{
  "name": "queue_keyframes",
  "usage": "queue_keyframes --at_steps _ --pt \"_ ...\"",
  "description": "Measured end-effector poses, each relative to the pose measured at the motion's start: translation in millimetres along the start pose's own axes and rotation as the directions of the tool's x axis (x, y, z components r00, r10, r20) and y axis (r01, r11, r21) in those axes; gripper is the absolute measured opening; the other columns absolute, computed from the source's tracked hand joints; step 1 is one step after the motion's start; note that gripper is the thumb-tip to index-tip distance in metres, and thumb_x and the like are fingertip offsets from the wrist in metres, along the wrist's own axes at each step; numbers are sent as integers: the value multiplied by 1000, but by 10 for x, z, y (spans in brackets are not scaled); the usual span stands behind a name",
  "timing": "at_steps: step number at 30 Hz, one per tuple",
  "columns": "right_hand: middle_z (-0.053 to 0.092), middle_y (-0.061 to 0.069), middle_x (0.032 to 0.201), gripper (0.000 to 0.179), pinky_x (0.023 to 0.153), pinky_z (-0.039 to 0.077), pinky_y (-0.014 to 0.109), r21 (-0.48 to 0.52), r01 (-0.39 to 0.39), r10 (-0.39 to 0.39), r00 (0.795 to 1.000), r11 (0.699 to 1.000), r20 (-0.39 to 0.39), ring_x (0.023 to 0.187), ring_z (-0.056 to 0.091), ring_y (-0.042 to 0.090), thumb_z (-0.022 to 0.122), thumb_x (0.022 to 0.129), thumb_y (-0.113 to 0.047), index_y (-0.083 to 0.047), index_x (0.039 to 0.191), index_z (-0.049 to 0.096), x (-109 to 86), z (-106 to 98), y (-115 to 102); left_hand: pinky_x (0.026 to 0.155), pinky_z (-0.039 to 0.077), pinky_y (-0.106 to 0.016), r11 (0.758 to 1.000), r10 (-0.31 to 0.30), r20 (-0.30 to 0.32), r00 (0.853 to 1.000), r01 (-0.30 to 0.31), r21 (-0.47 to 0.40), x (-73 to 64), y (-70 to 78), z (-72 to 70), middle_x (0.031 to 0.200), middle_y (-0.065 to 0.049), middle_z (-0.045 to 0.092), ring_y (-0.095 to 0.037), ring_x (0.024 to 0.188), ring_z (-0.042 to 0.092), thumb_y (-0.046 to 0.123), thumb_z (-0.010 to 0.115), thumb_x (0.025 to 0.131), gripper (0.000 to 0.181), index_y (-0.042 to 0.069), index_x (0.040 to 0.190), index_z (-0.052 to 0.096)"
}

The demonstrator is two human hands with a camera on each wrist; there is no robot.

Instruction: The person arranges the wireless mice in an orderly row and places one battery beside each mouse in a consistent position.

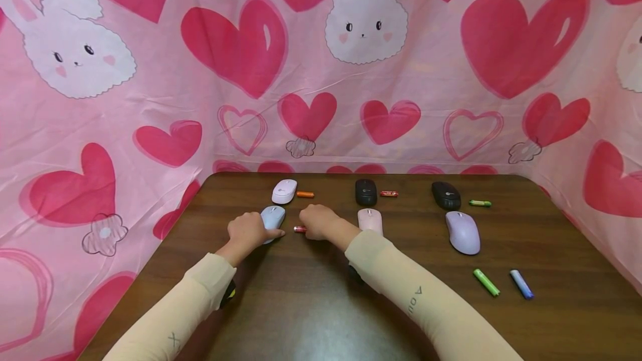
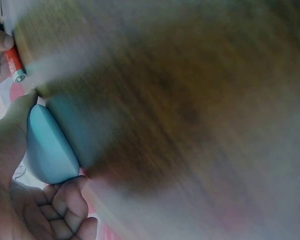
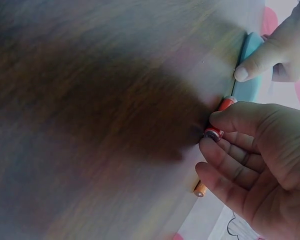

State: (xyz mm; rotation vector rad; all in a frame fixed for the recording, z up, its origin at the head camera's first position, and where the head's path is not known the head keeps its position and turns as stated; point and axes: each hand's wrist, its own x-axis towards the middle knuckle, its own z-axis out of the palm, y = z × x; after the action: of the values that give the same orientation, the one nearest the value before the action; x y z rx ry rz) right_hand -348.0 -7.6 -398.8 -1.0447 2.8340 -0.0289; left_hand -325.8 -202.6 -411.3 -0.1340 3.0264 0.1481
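My left hand [image 1: 247,233] grips a light blue computer mouse [image 1: 273,216] on the left part of the table, thumb along its near right side and curled fingers on the other. In the left wrist view the mouse [image 2: 47,150] sits between thumb and fingers. Just right of it, my right hand [image 1: 317,220] pinches a red battery [image 1: 299,229] between thumb and index finger. The right wrist view shows this battery [image 3: 227,103] lying close to the tabletop, one end toward the blue mouse [image 3: 249,85].
Behind stand a whitish mouse [image 1: 284,191] with an orange battery [image 1: 305,194], and two black mice [image 1: 366,192] with a red battery [image 1: 389,194] and a green one [image 1: 480,203]. A pink mouse [image 1: 370,220] is partly behind my right arm. Rightward lie a purple mouse [image 1: 463,233], green battery [image 1: 486,282] and blue battery [image 1: 522,284].
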Motion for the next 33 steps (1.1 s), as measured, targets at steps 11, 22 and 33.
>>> queue_keyframes --at_steps 11,22,33 --pt "54 -1 70 14 64 44 31 25 -17 17 1000 1000 5 69 52 17 72 84 -13 -12 77 60 -27 -19 -13 54 47 -38 1000 1 -10 1000 -1 -8 -16 4 -7 72 -12 58 -26 62 54 75 70 65 84 -4 94 64" --pt "54 0 71 13 64 44 31 40 -33 33 999 999 10 69 52 17 72 83 -12 -11 77 61 -53 -26 -3 55 47 -40 1000 4 -29 1000 -4 5 -24 8 -8 74 -14 60 -27 62 55 74 71 65 84 -5 94 64" --pt "60 2 74 14 66 49 35 52 -43 47 996 998 -73 68 56 19 76 80 -17 -8 80 65 -267 -214 79 54 47 -41 1000 -3 -20 1000 4 17 -30 16 -4 73 -14 60 -27 62 55 74 70 66 84 -4 94 64"
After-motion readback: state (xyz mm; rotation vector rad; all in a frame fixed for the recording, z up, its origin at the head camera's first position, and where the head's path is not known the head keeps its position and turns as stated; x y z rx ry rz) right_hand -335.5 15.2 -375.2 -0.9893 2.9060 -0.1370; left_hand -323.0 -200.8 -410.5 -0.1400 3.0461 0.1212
